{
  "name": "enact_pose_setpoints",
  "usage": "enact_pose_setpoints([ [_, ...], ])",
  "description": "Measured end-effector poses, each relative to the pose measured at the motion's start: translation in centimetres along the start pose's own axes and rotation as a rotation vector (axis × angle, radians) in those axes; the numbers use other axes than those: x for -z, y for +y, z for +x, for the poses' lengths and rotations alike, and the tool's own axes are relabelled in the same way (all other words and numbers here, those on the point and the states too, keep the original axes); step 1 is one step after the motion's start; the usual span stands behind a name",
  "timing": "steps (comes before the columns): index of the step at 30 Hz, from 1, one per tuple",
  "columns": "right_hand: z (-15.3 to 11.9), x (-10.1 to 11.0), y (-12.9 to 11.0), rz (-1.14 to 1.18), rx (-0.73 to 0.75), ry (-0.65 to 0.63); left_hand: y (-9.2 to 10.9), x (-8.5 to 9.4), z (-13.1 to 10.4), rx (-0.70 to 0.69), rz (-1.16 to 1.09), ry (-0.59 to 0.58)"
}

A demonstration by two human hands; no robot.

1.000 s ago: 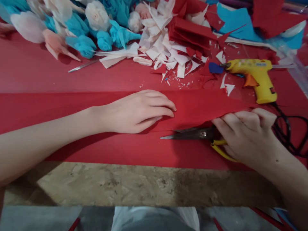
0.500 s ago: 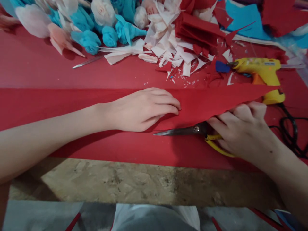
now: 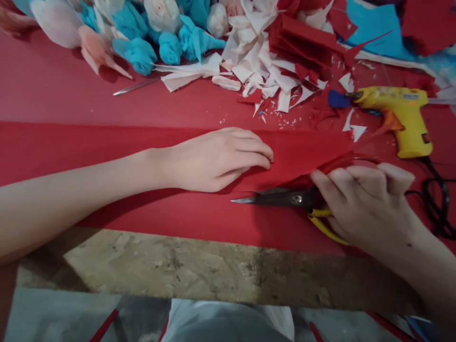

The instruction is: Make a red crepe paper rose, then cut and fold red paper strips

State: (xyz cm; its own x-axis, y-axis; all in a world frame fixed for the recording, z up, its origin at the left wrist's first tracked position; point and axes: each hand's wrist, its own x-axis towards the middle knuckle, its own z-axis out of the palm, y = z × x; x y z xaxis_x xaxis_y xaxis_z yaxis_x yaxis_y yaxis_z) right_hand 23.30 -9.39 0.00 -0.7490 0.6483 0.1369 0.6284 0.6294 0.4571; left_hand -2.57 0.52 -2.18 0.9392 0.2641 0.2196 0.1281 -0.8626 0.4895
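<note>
A long folded strip of red paper (image 3: 299,149) lies along the red tabletop. Flat on it rests my left hand (image 3: 217,161), palm down, the fingers stretched to the right and holding nothing. My right hand (image 3: 366,197) is wrapped round the yellow handles of the black-bladed scissors (image 3: 285,198). Their tips point left, the blades slightly apart at the strip's near edge. The strip's right end is bunched and curled behind my right knuckles. My right fingertips are hidden beneath the hand.
A yellow glue gun (image 3: 402,107) with a black cord lies at the right. White paper scraps (image 3: 256,71) and a folded red stack (image 3: 302,40) are at the back. Blue, white and pink paper flowers (image 3: 171,47) fill the back left, near a metal point (image 3: 131,88).
The strip's right end has dropped from over the glue gun and curled back towards my right hand. The scissor blades have parted slightly. My left hand stays on the strip.
</note>
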Motion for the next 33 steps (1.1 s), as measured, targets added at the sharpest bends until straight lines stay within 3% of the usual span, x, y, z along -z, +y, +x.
enact_pose_setpoints([
  [12, 2.7, 0.7, -1.3, 0.014, 0.03, -0.087, -0.1, 0.1, 0.0, 0.003, -0.081, 0.025],
  [22, 3.2, 0.8, -0.5, 0.154, 0.099, 0.048, -0.2, 0.1, 0.0, 0.003, -0.08, 0.017],
  [33, 3.1, 0.4, -0.6, 0.237, 0.104, 0.014, 0.0, 0.2, 0.0, 0.0, -0.091, 0.038],
])
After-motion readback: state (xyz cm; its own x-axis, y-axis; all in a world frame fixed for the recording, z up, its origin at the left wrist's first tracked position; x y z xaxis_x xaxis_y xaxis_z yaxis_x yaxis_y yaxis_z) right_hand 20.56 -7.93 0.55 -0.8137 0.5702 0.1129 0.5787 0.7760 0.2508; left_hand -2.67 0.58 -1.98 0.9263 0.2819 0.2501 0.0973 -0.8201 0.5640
